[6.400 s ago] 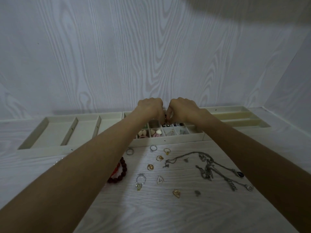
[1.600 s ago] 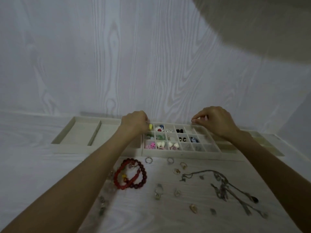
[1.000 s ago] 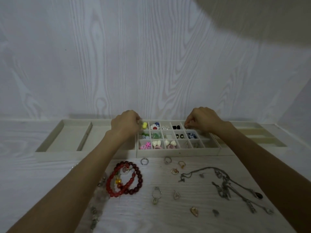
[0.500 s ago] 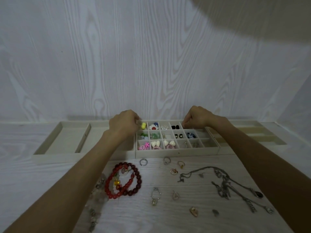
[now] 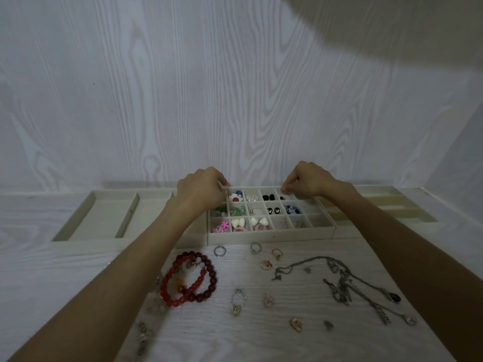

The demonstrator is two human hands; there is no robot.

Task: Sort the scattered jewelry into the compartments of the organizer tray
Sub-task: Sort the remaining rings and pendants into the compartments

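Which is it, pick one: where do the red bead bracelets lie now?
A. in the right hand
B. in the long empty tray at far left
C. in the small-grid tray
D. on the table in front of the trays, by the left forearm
D: the bracelets lie on the table, nearer the camera than the grid tray.

Bare forearms, no sleeves, rings or watch on either

head-worn view, facing forward and down, near tabletop (image 5: 261,335)
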